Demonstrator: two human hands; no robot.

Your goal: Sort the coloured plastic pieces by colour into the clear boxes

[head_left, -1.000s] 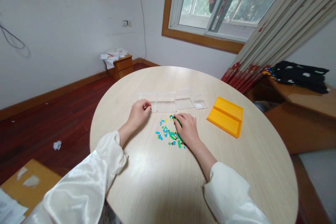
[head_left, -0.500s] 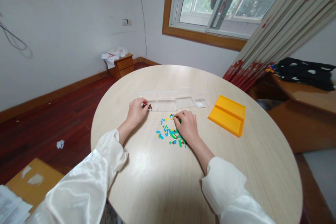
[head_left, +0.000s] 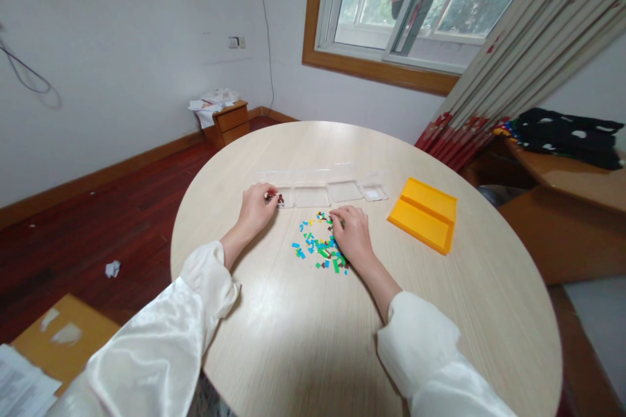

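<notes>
While the left hand (head_left: 257,208) pinches narrow on a dark piece (head_left: 279,197) at the left end of the clear tray (head_left: 343,192), the right hand (head_left: 353,236) lies curled over the coloured pieces (head_left: 313,247) just nearer; I cannot tell what it holds, and its wrist could scatter them across the bench (head_left: 293,339).

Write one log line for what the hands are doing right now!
left hand: fingertips at dark pieces, clear tray's left end | right hand: curled on coloured brick pile | yellow tray: apart, untouched

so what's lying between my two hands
Head view: small coloured plastic bricks scattered beside the right hand, then bare pale wooden table toward the left hand.
</notes>
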